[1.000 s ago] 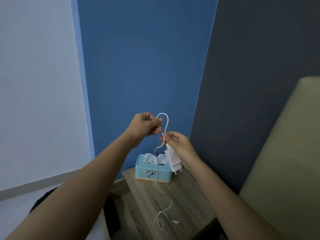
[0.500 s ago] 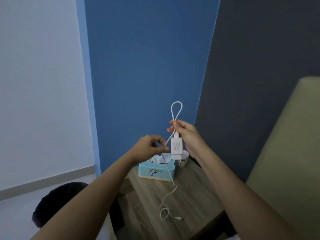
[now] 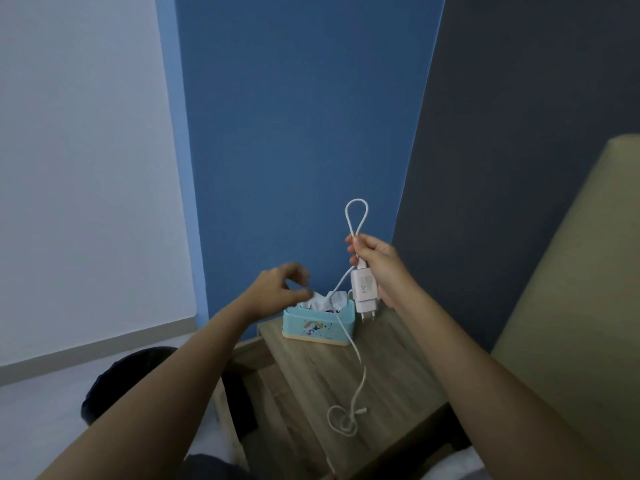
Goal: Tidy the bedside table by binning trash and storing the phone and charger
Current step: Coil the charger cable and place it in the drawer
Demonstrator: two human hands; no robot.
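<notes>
Hands: the right hand point(image 3: 375, 268) still pinches the charger point(image 3: 363, 291) cable; the left hand point(image 3: 277, 289) has let go, fingers spread.

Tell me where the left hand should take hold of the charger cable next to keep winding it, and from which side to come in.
Pinch the cable on the taut hanging run just below the right hand, probably coming in from the left, where the open left hand hovers. That stretch hangs free in front of the tissue box, while the tail lies loosely curled on the bedside table.
</notes>
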